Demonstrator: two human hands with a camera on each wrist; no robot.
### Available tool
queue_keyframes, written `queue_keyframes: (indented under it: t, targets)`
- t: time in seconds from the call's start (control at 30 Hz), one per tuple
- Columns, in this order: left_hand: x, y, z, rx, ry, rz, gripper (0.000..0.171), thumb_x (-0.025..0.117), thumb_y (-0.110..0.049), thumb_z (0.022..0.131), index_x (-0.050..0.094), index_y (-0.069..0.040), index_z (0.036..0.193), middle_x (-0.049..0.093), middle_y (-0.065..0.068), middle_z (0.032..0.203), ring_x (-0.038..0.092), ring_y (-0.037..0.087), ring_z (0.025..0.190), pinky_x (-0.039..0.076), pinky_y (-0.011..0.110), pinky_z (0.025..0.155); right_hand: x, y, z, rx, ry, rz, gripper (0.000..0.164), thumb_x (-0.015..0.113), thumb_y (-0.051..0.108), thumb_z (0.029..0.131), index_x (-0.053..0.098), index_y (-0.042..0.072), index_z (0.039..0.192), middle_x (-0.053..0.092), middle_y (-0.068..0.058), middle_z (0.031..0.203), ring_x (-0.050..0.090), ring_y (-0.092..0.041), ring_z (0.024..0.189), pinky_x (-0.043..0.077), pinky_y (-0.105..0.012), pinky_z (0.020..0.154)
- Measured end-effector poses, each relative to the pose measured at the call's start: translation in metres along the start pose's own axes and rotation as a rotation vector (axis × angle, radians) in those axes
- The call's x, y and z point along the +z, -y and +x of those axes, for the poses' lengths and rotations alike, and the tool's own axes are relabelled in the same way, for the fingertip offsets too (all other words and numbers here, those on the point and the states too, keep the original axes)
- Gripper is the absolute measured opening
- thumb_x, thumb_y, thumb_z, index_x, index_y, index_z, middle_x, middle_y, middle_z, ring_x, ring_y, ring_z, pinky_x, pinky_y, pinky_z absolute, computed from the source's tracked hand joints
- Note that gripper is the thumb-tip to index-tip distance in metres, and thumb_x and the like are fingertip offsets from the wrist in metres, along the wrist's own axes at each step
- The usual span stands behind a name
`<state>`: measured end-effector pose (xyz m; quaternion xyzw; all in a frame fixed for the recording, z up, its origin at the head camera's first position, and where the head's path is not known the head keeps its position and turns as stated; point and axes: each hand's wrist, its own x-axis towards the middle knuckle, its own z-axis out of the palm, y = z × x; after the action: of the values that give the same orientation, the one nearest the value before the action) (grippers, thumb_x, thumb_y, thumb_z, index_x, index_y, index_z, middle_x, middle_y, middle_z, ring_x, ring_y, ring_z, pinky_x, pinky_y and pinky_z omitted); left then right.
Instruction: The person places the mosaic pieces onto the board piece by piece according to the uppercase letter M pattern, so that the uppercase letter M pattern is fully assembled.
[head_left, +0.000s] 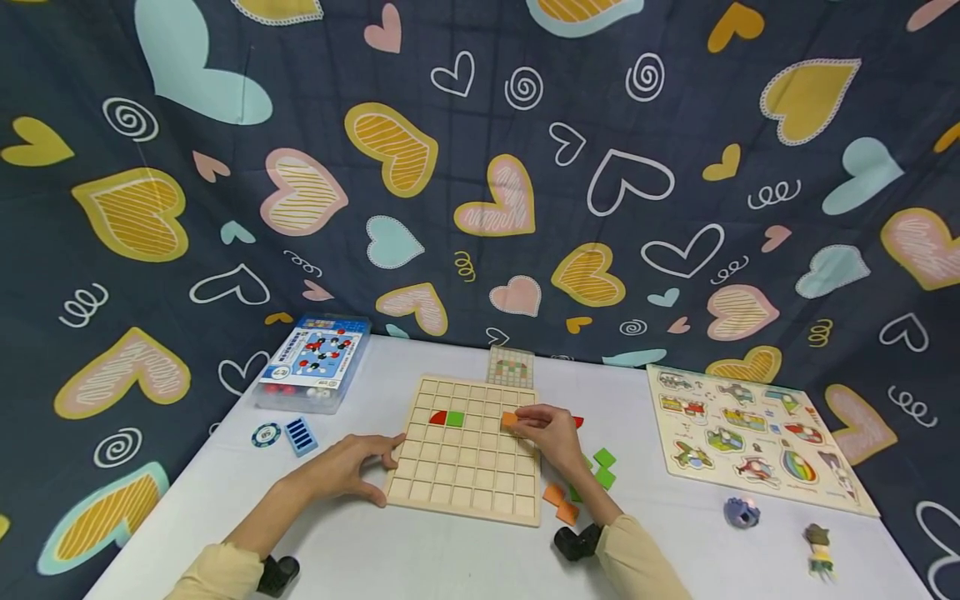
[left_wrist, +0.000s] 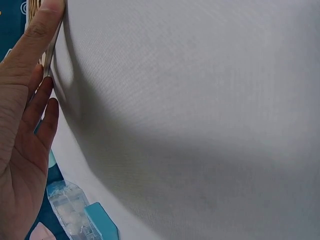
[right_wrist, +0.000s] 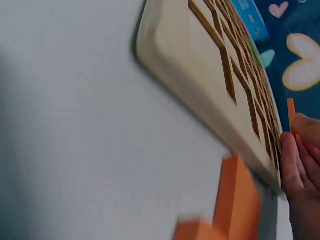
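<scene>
A wooden grid board [head_left: 462, 481] lies on the white table, with a red quarter-round tile [head_left: 438, 417] and a green square tile [head_left: 454, 419] side by side in its cells. My right hand [head_left: 553, 433] pinches an orange square tile [right_wrist: 291, 111] between thumb and fingertips over the right part of the grid. My left hand [head_left: 339, 470] rests against the board's left side, thumb near the front corner and fingers farther up the edge. In the left wrist view its fingers [left_wrist: 48, 122] are nearly straight.
Loose orange tiles [head_left: 567, 512] and green tiles [head_left: 604, 477] lie right of the board. Behind it stands a pattern card [head_left: 512, 367]. A boxed set [head_left: 315, 362] and blue piece [head_left: 301, 436] are on the left; a picture puzzle [head_left: 750, 433] and two small figures [head_left: 742, 512] on the right.
</scene>
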<state>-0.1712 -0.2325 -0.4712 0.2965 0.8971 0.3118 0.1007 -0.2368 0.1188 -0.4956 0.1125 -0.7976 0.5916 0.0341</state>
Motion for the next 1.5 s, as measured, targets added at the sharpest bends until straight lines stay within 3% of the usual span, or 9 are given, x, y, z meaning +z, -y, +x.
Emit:
queue_keyframes:
  t: [0.17, 0.53, 0.9, 1.3, 1.5]
  targets:
    - [0.0, 0.0, 0.0, 0.001, -0.001, 0.002, 0.032, 0.084, -0.035, 0.065, 0.063, -0.022, 0.086, 0.05, 0.015, 0.14, 0.048, 0.036, 0.127, 0.04, 0.05, 0.105, 0.015, 0.006, 0.003, -0.009, 0.013, -0.033, 0.022, 0.079, 0.002, 0.075, 0.073, -0.002, 0.096, 0.073, -0.014, 0.089, 0.07, -0.019, 0.076, 0.059, -0.024, 0.067]
    - [-0.001, -0.003, -0.001, 0.009, -0.002, 0.003, 0.032, 0.084, -0.033, 0.066, 0.063, -0.021, 0.086, 0.05, 0.015, 0.14, 0.048, 0.036, 0.127, 0.04, 0.05, 0.105, 0.036, 0.012, 0.012, -0.175, 0.099, -0.166, 0.018, 0.079, -0.002, 0.073, 0.071, -0.003, 0.09, 0.072, -0.013, 0.082, 0.068, -0.019, 0.069, 0.057, -0.021, 0.061]
    - [-0.001, -0.001, 0.0, 0.011, -0.007, 0.005, 0.031, 0.083, -0.035, 0.066, 0.063, -0.022, 0.085, 0.049, 0.015, 0.141, 0.047, 0.035, 0.128, 0.04, 0.05, 0.105, 0.044, 0.018, 0.015, -0.191, 0.112, -0.202, 0.019, 0.08, 0.0, 0.073, 0.071, -0.003, 0.09, 0.072, -0.012, 0.083, 0.068, -0.02, 0.069, 0.056, -0.019, 0.061]
    - [-0.001, -0.001, -0.001, 0.003, -0.007, -0.003, 0.03, 0.083, -0.036, 0.067, 0.063, -0.023, 0.086, 0.049, 0.015, 0.142, 0.047, 0.034, 0.129, 0.039, 0.049, 0.106, 0.046, 0.019, 0.017, -0.192, 0.151, -0.147, 0.018, 0.077, -0.003, 0.076, 0.07, -0.006, 0.092, 0.071, -0.017, 0.086, 0.07, -0.027, 0.074, 0.057, -0.018, 0.064]
    - [-0.001, -0.002, -0.002, 0.004, -0.009, -0.003, 0.03, 0.083, -0.033, 0.067, 0.063, -0.022, 0.085, 0.049, 0.016, 0.141, 0.047, 0.035, 0.128, 0.039, 0.049, 0.106, 0.046, 0.018, 0.015, -0.185, 0.141, -0.088, 0.02, 0.075, -0.005, 0.077, 0.069, -0.008, 0.095, 0.071, -0.02, 0.089, 0.07, -0.03, 0.079, 0.059, -0.026, 0.068]
